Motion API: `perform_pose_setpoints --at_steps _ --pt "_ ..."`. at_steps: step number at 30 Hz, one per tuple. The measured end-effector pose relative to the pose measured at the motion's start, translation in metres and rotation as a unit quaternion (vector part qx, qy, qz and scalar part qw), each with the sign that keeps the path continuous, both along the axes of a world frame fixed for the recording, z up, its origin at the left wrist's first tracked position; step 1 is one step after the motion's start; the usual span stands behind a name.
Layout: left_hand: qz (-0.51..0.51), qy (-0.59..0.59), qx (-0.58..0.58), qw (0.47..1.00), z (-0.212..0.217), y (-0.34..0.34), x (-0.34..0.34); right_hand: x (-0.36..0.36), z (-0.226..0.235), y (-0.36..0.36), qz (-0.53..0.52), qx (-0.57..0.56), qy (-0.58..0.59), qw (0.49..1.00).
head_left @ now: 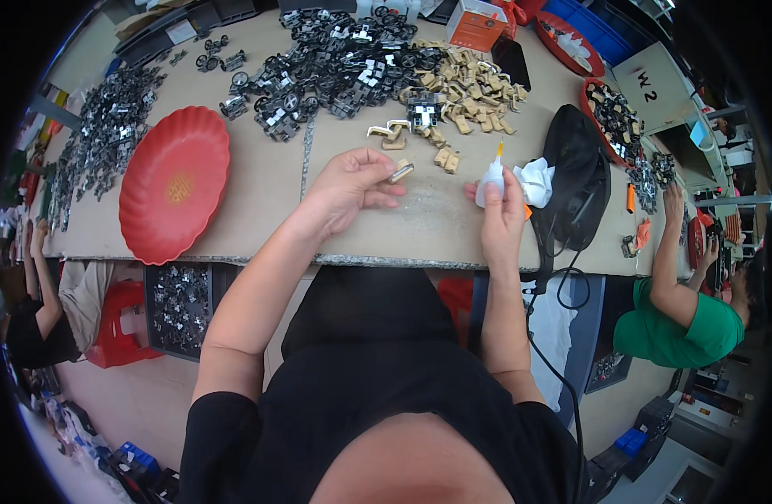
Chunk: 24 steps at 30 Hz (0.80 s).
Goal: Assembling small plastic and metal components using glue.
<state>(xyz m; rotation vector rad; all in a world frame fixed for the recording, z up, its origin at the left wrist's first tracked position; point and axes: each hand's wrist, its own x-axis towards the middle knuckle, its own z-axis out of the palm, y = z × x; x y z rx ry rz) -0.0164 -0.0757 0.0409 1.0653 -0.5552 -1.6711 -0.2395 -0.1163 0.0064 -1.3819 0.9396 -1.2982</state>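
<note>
My left hand [345, 188] pinches a small tan plastic part [401, 172] between thumb and fingertips, above the table. In my right hand [503, 220] is a white squeeze bottle [492, 178], held upright with its thin yellow nozzle pointing up. Beside that hand lies a crumpled white tissue [537, 181]. Just beyond my hands, a few loose tan pieces [445, 160] rest near a black and silver toy car chassis [423, 111]. Farther back, a pile of tan parts [478, 88] adjoins a big heap of dark wheeled chassis [344, 63].
A red scalloped plate [171, 185] sits at the left, before a heap of dark parts [108, 122]. To the right lie a black bag [575, 172] with a hanging cord and a black phone [511, 65]. A person in green [688, 323] works at the right.
</note>
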Motion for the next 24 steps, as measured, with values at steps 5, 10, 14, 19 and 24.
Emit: perform_pose_setpoints --at_steps 5,10,14,19,24 --pt "0.023 0.159 0.018 0.987 -0.024 0.011 0.014 0.013 0.014 0.001 0.086 0.126 -0.142 0.978" --pt "0.028 0.137 -0.02 0.99 -0.018 0.019 0.012 0.025 0.001 -0.006 0.089 0.187 -0.255 0.945" --pt "0.03 -0.002 -0.085 0.996 -0.022 0.025 0.008 0.031 0.009 -0.008 0.144 0.212 -0.343 0.903" --pt "0.055 -0.063 -0.117 0.99 -0.035 0.028 0.0 0.042 0.005 0.003 0.1 0.169 -0.288 0.937" --pt "0.078 -0.055 -0.142 0.985 -0.041 0.03 -0.001 0.038 -0.004 0.01 0.105 0.091 -0.238 0.961"
